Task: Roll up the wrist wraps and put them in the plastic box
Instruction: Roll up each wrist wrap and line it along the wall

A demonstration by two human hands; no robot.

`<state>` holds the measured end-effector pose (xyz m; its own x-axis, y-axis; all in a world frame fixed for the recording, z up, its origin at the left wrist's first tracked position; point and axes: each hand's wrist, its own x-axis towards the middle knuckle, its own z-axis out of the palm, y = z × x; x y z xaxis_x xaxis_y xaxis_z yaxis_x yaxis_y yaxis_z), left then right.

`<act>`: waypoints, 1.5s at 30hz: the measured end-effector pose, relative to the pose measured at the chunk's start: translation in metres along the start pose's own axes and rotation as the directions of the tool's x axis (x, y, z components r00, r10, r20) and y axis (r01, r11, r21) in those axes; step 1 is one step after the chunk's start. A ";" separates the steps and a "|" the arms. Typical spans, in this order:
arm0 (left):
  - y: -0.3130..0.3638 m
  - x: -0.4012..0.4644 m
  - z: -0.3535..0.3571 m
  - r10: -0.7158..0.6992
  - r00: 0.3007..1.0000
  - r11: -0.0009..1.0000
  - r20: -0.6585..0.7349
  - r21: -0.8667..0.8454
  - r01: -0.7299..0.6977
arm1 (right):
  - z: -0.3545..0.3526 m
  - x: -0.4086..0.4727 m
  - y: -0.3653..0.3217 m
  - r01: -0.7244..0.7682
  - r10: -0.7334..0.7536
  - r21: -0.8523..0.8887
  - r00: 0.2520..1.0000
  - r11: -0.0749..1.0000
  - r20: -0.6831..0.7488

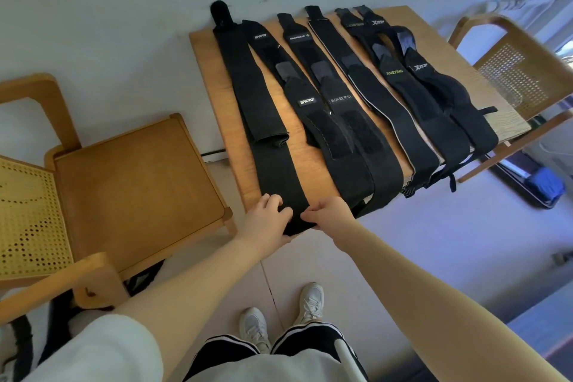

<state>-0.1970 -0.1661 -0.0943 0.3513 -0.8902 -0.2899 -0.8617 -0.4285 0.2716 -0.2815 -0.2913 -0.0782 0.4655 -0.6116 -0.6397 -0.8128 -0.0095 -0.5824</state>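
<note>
Left hand [266, 220] | right hand [325, 214] | both grips pinch leftmost wrist wrap [273, 146] end between them, at table [310, 177] edge

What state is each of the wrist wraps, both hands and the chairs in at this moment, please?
Leftmost wrist wrap: unrolled, near end off the table edge, pinched by both hands.
Other wrist wraps: unrolled, flat in a row, some overlapping.
Left hand: gripping the wrap's end.
Right hand: pinching the same end.
Table: bearing all the wraps.
Left chair: nothing on its seat.
Right chair: beside the table.
</note>
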 end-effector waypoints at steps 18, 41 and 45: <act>0.006 0.000 0.003 -0.157 0.987 0.948 -0.033 -0.284 0.141 | -0.010 -0.005 0.000 0.184 -0.123 -0.365 0.975 0.913 0.184; 0.015 0.014 -0.018 -0.174 0.984 0.981 -0.045 -0.093 0.169 | -0.029 0.010 -0.012 0.282 -0.171 -0.371 0.937 0.885 0.305; 0.017 0.017 -0.015 -0.197 0.979 0.979 -0.058 -0.069 0.193 | -0.024 0.020 -0.014 0.143 -0.058 -0.316 0.963 0.938 0.262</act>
<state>-0.2001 -0.1909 -0.0810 0.5347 -0.7960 -0.2837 -0.7505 -0.6016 0.2736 -0.2689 -0.3219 -0.0705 0.5873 -0.3810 -0.7141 -0.8068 -0.3462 -0.4789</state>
